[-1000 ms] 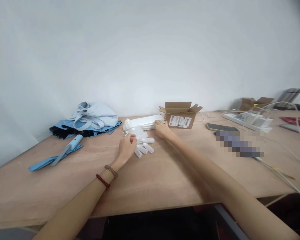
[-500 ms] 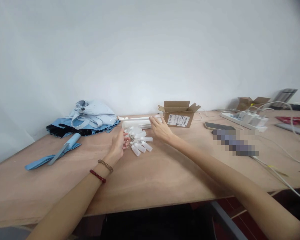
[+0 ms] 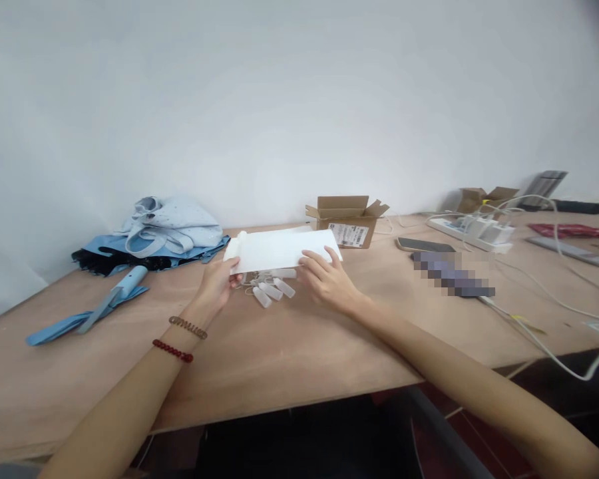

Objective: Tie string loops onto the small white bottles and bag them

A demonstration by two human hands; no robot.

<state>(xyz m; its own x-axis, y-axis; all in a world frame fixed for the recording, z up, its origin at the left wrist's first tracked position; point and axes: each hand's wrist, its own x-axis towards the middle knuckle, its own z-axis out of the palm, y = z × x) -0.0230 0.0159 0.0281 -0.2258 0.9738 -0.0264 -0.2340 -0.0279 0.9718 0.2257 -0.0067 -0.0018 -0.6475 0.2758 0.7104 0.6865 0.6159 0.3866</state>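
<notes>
Both hands hold a flat white sheet (image 3: 284, 249), raised in the middle of the desk, its left end looking rolled or folded. My left hand (image 3: 215, 286), with two beaded bracelets on its wrist, pinches the near left corner. My right hand (image 3: 332, 279) grips the near right part, fingers lying over the top and the thumb hidden. Beneath the sheet's near edge lie several small translucent white tube-like pieces (image 3: 269, 291) with what look like rings. The sheet covers part of that pile.
Left are a folded light blue cloth bag (image 3: 174, 223) and a blue umbrella (image 3: 130, 283). Behind the sheet stands an open cardboard box (image 3: 349, 223). Rightward lie a phone (image 3: 424, 245), a blurred-out object (image 3: 452, 273), and a power strip (image 3: 472, 233) with plugs and white cables (image 3: 544, 349).
The white sheet has come up over the small translucent pieces and now shows its broad face. My left hand has moved from beside those pieces to the sheet's corner. The view has shifted slightly.
</notes>
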